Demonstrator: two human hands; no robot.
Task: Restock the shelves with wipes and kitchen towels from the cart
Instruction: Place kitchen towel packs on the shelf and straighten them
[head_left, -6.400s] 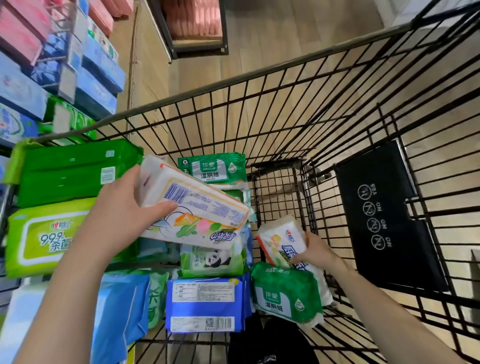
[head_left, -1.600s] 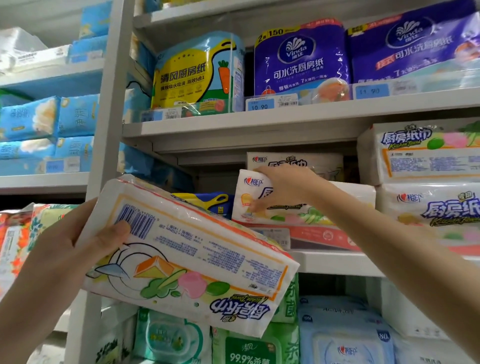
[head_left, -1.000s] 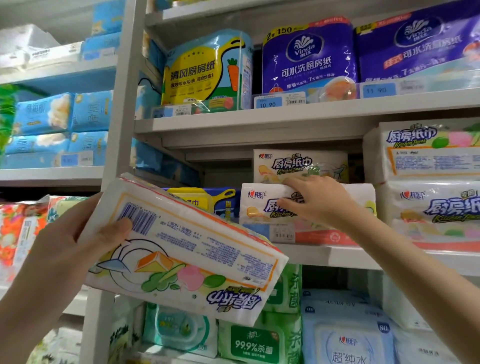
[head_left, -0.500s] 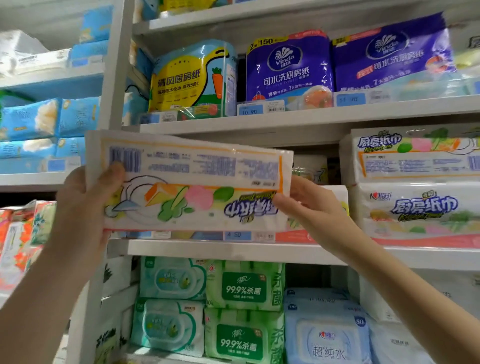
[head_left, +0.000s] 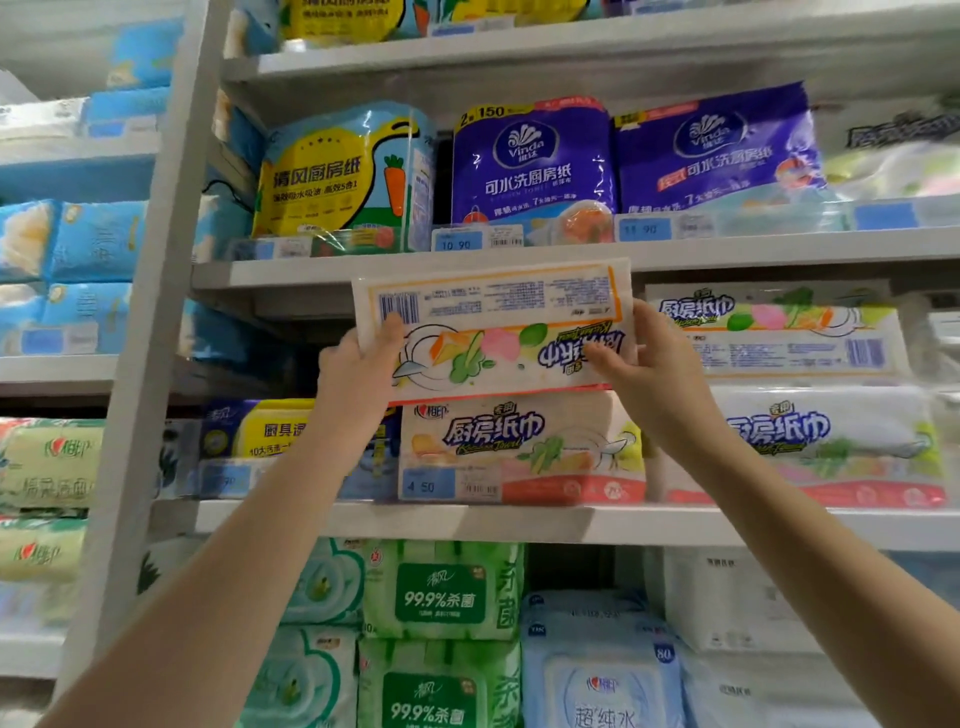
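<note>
Head view: both hands are clamped on one kitchen towel pack (head_left: 498, 332), one at each end. The left hand (head_left: 358, 374) grips the left end with the thumb across the front by the barcode. The right hand (head_left: 649, 374) grips the right end with the fingers over the print. The pack is level, its print upside down, at the near mouth of the middle shelf (head_left: 519, 522). Its lower edge is touching or just above a matching pack (head_left: 519, 447) that already lies there. A two-high stack (head_left: 779, 395) of the same brand sits just to the right.

By my judgement this pack is at the last step of placing: it has yet to be slid far in and let go. Green wipes packs (head_left: 441, 592) fill part of the shelf below, with a dark gap to their right. The cart is out of view, so I cannot tell how much stock is left.
</note>
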